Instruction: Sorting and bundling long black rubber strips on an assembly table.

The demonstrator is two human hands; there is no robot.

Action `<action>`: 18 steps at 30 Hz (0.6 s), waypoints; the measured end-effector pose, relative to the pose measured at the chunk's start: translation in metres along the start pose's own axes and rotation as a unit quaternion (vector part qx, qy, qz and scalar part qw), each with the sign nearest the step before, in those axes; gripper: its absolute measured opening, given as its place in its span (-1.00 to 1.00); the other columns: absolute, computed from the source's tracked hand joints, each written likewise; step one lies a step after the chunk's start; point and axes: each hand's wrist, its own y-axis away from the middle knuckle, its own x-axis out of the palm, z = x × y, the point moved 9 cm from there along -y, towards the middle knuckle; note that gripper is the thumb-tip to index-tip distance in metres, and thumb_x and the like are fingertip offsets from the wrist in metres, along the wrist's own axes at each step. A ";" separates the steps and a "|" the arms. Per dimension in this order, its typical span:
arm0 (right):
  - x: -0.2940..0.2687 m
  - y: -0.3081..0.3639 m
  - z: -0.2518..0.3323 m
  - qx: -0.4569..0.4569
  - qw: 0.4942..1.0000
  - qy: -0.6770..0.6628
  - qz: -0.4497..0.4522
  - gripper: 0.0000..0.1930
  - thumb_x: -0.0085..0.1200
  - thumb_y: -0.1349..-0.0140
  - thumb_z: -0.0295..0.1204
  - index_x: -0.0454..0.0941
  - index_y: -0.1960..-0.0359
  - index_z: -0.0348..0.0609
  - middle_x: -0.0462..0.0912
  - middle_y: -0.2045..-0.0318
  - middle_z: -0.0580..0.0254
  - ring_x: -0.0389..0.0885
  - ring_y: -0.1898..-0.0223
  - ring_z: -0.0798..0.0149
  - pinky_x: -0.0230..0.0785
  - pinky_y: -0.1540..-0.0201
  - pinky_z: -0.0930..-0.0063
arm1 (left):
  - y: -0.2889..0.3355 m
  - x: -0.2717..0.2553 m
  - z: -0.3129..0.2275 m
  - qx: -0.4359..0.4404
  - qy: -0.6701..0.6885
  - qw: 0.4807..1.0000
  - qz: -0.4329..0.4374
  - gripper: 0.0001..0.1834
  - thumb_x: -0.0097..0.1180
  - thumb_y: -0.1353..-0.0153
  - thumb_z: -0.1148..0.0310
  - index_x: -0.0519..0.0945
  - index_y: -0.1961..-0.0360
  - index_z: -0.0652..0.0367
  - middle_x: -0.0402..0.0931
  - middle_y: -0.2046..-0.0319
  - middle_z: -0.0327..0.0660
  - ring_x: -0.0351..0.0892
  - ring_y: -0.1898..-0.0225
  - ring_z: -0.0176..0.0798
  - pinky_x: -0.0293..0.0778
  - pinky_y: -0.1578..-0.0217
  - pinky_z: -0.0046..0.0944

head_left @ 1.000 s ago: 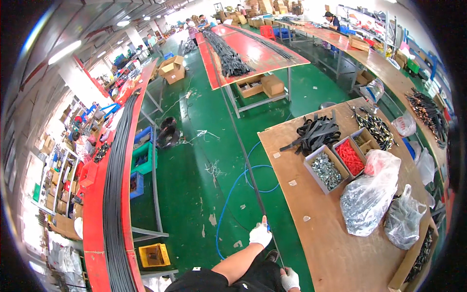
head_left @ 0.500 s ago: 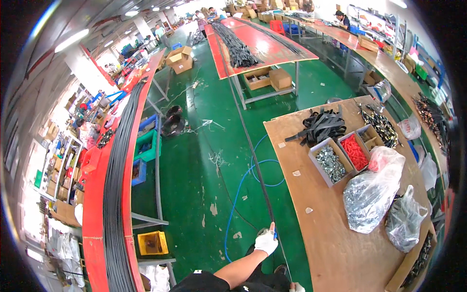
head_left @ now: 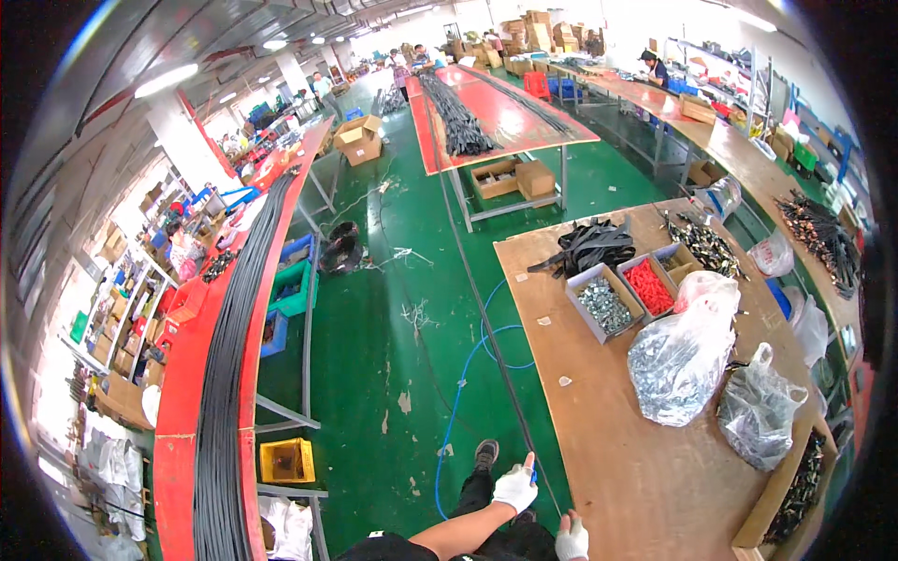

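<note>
A long black strip runs from the far red table toward me, sloping down to my hands. My left hand, in a white glove, is closed around it with the thumb raised along it. Something small and blue shows at that hand's edge, too little visible to name. A thinner-looking length of the strip continues to my right hand, also white-gloved, whose fingers close on it beside the brown table's edge. The lower part of my right hand is cut off by the picture's rim.
At right, a brown table holds boxes of metal parts and red pieces, plus plastic bags. A long red table with black strips stands left. A blue hose lies on the green floor.
My right hand has come up further into view, holding the strip. My left hand sits slightly lower in the picture. The view has shifted a little, and one shoe now shows on the floor.
</note>
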 end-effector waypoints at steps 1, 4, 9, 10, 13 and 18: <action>0.008 -0.009 0.013 -0.015 1.000 0.004 -0.007 -0.45 -0.03 -0.47 -0.03 0.55 -0.26 -0.20 0.72 0.05 -0.33 0.70 -0.02 -0.32 0.52 -0.10 0.01 | 0.002 0.000 0.000 -0.002 0.000 1.000 -0.004 -0.14 0.14 -0.24 0.26 0.18 -0.58 0.04 0.59 0.09 0.10 0.72 0.15 0.17 0.66 0.07 0.09; 0.027 -0.038 0.059 -0.045 0.999 0.015 -0.022 -0.43 -0.11 -0.53 -0.03 0.48 -0.30 -0.25 0.69 0.01 -0.36 0.68 -0.03 -0.33 0.50 -0.12 0.00 | 0.005 0.004 -0.004 0.014 -0.006 0.999 -0.036 -0.13 0.16 -0.24 0.23 0.18 -0.58 0.03 0.59 0.09 0.09 0.72 0.16 0.17 0.65 0.09 0.09; 0.050 -0.103 0.121 -0.019 0.996 -0.076 -0.030 -0.43 -0.11 -0.52 0.01 0.57 -0.16 -0.29 0.68 -0.05 -0.38 0.66 -0.10 -0.33 0.47 -0.18 0.00 | 0.007 -0.001 -0.009 0.020 0.011 0.998 -0.050 -0.16 0.16 -0.26 0.19 0.20 -0.56 0.04 0.62 0.13 0.08 0.72 0.20 0.18 0.65 0.15 0.10; 0.053 -0.115 0.130 -0.010 0.996 -0.084 -0.027 -0.47 -0.08 -0.52 -0.02 0.58 -0.10 -0.30 0.70 -0.01 -0.34 0.68 -0.07 -0.30 0.49 -0.16 0.01 | 0.004 -0.008 -0.011 0.023 0.012 0.998 -0.063 -0.18 0.15 -0.27 0.18 0.21 -0.55 0.04 0.63 0.15 0.08 0.72 0.21 0.18 0.65 0.17 0.09; 0.059 -0.140 0.144 0.007 0.993 -0.117 -0.025 -0.57 0.00 -0.50 -0.10 0.60 0.03 -0.30 0.74 0.11 -0.22 0.73 0.03 -0.16 0.53 -0.08 0.07 | 0.003 -0.024 -0.024 0.031 0.027 0.994 -0.099 -0.26 0.15 -0.28 0.16 0.30 -0.48 0.00 0.65 0.25 0.04 0.72 0.30 0.19 0.65 0.26 0.11; 0.080 -0.204 0.130 0.044 0.984 -0.170 0.009 -0.59 0.06 -0.48 -0.12 0.64 0.06 -0.29 0.76 0.17 -0.13 0.74 0.07 -0.04 0.53 -0.03 0.15 | -0.017 -0.024 -0.036 0.019 0.043 0.995 -0.083 -0.27 0.14 -0.23 0.27 0.32 -0.47 -0.05 0.65 0.29 0.03 0.72 0.37 0.20 0.65 0.30 0.14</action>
